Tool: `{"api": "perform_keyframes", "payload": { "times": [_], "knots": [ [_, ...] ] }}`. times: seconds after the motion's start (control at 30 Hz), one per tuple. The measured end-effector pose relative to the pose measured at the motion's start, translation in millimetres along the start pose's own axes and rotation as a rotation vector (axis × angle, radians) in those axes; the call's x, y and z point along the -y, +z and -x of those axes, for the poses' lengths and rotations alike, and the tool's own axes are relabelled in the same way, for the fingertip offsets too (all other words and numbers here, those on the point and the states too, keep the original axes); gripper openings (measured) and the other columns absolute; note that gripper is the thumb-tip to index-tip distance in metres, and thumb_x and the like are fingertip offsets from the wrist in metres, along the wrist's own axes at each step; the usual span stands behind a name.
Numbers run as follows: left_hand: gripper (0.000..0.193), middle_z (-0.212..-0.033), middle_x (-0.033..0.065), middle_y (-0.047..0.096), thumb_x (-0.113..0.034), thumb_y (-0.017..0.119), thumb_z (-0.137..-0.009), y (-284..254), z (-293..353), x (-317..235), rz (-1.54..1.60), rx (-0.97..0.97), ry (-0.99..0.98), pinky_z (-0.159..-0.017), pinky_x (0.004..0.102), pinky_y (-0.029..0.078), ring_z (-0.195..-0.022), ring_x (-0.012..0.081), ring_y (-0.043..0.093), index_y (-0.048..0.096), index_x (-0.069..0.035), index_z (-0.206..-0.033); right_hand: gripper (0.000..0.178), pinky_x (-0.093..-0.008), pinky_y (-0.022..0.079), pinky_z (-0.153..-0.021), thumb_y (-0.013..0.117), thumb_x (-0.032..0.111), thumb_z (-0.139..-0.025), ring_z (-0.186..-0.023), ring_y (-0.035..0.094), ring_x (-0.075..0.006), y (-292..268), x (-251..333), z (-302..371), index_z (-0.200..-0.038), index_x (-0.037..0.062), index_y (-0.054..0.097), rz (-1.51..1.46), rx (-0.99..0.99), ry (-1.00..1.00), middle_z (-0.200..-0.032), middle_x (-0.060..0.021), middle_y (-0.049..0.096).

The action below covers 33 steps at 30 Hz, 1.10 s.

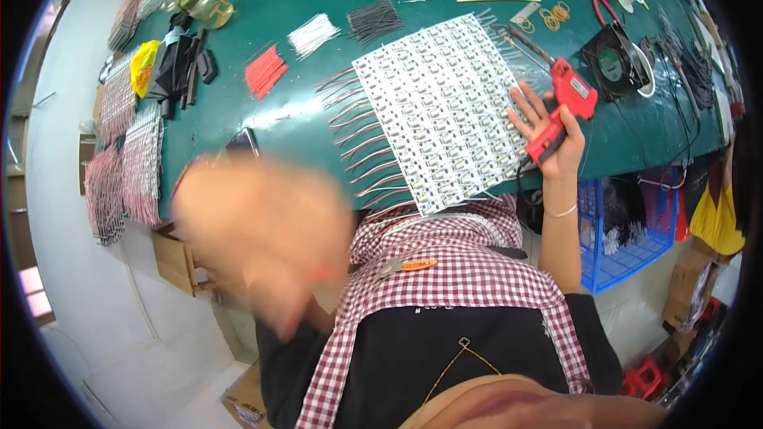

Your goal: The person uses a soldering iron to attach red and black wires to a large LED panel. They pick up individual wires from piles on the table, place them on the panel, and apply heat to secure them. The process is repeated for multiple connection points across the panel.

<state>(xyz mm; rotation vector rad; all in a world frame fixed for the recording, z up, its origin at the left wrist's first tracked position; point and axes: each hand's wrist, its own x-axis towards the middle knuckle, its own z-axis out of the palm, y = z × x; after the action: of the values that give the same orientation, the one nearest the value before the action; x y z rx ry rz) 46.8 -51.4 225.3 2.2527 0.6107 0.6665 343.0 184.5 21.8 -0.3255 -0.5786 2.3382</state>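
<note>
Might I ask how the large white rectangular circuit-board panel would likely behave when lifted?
The white circuit-board panel looks thin and flat, so it is probably light for its size. The thin, partly red wires along its left edge look loose and would likely flop.

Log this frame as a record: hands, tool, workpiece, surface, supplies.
left hand: blurred, large in frame; grip unclear
right hand: holding red gun-shaped tool
workpiece: white circuit-board panel, red and white wires off its left edge
surface: green table
supplies: red bundle, white bundle, black bundle, beyond panel's left side
</note>
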Motion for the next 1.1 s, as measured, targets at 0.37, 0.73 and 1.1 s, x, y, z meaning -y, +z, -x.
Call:
{"api": "perform_keyframes", "payload": {
  "times": [0.37,0.73,1.1],
  "knots": [
    [0.028,-0.087,0.0141,0.063,-0.029,0.072,-0.078,35.9,40.8,245.7,-0.455,-0.767,-1.131,-0.078,0.0398,0.049,-0.085,0.0304,0.061,0.067,-0.002,-0.08,0.031,-0.0649,0.029,-0.107,0.055,0.023,-0.093,-0.138,0.028,-0.0473,2.5,-5.6,11.5,-0.116,0.002,0.053,-0.004,0.012,-0.018,-0.143,-0.0339,0.034],
    [0.016,-0.093,0.0122,0.059,-0.02,0.066,-0.078,45.2,40.0,250.2,-0.812,-0.881,-1.185,-0.075,0.0456,0.045,-0.095,0.0301,0.056,0.066,-0.004,-0.079,0.031,-0.066,0.026,-0.108,0.054,0.024,-0.093,-0.139,0.026,-0.047,-0.9,-3.2,11.0,-0.116,0.0025,0.053,-0.007,0.017,-0.02,-0.144,-0.0334,0.033],
    [0.012,-0.092,0.0087,0.056,-0.017,0.067,-0.078,54.9,47.5,213.4,-1.156,-0.746,-1.228,-0.075,0.0437,0.043,-0.091,0.0289,0.055,0.064,-0.006,-0.083,0.031,-0.0676,0.024,-0.108,0.055,0.024,-0.093,-0.139,0.023,-0.0481,0.3,-0.8,11.6,-0.115,0.0024,0.054,-0.02,0.01,-0.019,-0.144,-0.0342,0.032]
  ]
}}
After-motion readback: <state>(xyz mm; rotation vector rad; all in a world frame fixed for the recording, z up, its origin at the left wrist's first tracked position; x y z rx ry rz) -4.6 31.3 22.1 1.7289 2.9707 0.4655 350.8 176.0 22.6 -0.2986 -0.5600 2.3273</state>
